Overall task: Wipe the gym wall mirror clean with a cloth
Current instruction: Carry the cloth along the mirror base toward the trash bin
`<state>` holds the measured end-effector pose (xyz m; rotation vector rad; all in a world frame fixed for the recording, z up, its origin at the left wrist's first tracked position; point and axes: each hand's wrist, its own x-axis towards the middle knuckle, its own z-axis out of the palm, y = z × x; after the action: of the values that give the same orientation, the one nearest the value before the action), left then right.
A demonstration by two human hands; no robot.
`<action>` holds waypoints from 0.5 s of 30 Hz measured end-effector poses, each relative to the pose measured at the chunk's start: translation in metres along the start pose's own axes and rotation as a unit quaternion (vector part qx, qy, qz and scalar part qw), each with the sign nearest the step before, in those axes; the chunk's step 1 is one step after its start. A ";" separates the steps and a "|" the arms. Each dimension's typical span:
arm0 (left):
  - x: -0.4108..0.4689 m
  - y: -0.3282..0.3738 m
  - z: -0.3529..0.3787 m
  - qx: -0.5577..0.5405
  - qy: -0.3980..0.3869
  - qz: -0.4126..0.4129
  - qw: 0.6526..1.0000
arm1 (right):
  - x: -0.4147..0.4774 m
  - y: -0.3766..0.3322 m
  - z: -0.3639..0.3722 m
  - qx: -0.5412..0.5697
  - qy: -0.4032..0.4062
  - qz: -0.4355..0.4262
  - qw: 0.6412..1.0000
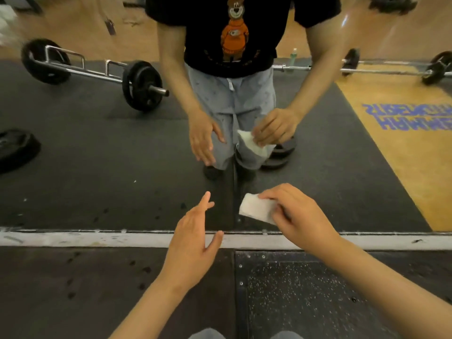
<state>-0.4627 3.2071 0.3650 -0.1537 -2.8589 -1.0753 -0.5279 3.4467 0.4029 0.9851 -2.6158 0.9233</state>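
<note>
The wall mirror [97,155] fills the upper two thirds of the head view, down to its white bottom strip [73,239]. A folded white cloth [255,208] is pinched in my right hand [298,216], held low in front of the glass; whether it touches the glass I cannot tell. My left hand [193,241] hovers just left of it, fingers straight and spread, holding nothing. The mirror reflects both hands, the cloth and a person in a black printed T-shirt and light trousers.
Black rubber floor mats [97,289] lie below the mirror, a speckled one to the right. Reflected in the glass are a barbell with black plates [137,84] at left, another bar [391,67] at right, loose plates, a green bottle [293,56] and yellow flooring with blue lettering.
</note>
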 end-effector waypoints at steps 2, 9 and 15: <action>-0.011 0.023 -0.031 -0.025 -0.009 -0.026 0.999 | 0.012 -0.034 -0.024 0.065 -0.003 0.062 0.996; -0.058 0.082 -0.133 -0.024 -0.008 -0.090 0.996 | 0.039 -0.137 -0.084 0.128 -0.011 0.147 0.981; -0.131 0.101 -0.197 -0.005 -0.020 -0.153 0.988 | 0.007 -0.202 -0.092 0.134 -0.081 0.201 0.967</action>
<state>-0.3115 3.1443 0.5641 0.2749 -2.9804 -1.1444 -0.4050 3.3820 0.5756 0.6060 -2.9489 1.3726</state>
